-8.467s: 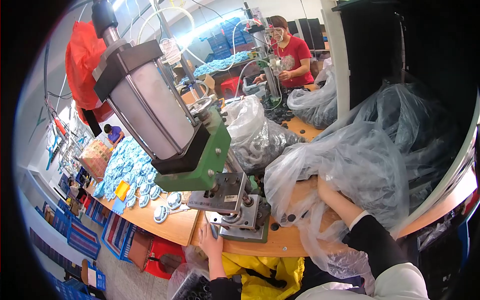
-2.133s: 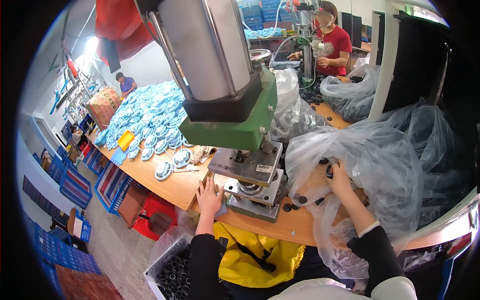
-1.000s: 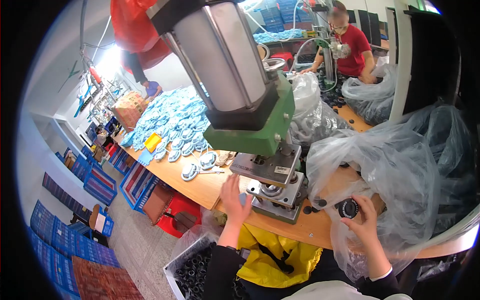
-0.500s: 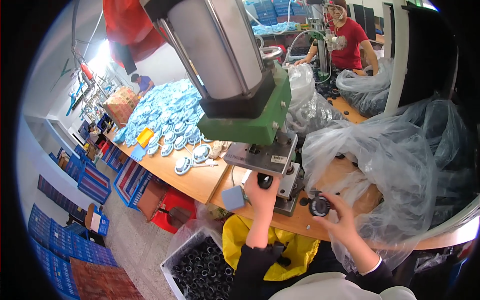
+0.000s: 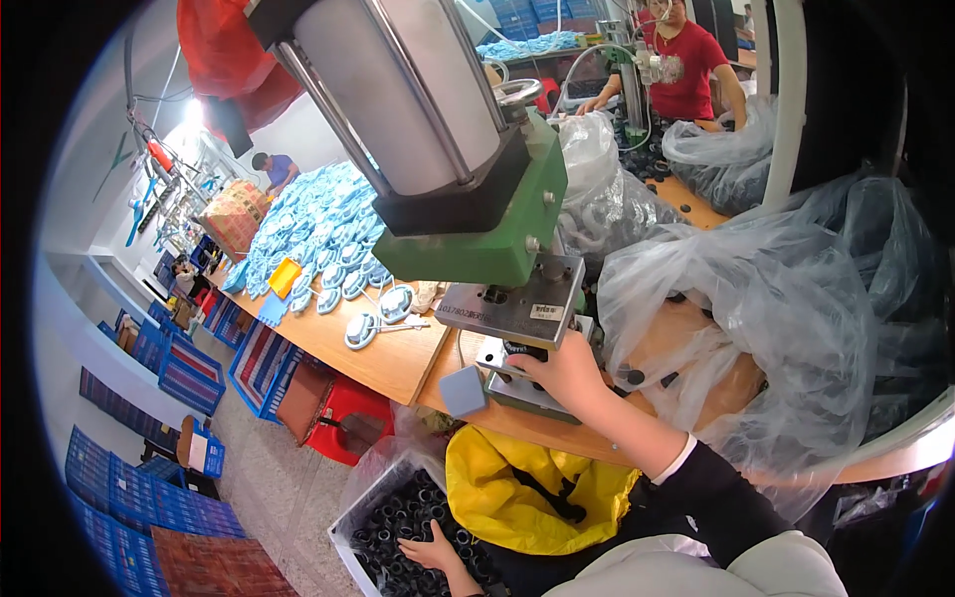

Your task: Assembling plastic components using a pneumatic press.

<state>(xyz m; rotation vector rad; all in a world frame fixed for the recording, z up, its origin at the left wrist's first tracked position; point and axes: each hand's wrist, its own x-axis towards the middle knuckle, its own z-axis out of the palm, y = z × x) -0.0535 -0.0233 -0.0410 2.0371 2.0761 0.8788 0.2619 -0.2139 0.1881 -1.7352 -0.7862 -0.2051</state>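
My right hand [image 5: 565,370] reaches into the green bench press [image 5: 468,244], its fingers closed on a round black plastic part [image 5: 524,350] under the steel upper plate [image 5: 512,303]. The part sits over the lower steel fixture [image 5: 497,356]; the hand hides some of it. Down at the lower left, my left hand [image 5: 430,549] is over a white bin [image 5: 350,552] of black rings [image 5: 398,512]. Its fingers are spread, and no part shows in them.
A yellow bag [image 5: 487,478] hangs at the table's front edge. A grey-blue square block [image 5: 462,391] is left of the fixture. Clear plastic bags [image 5: 736,308] crowd the right side. Light-blue parts [image 5: 328,229] are heaped at the left, and a person in red [image 5: 686,70] works across.
My left hand has left the press and dropped down to the white bin. My right hand has brought the round black part from the right into the press.
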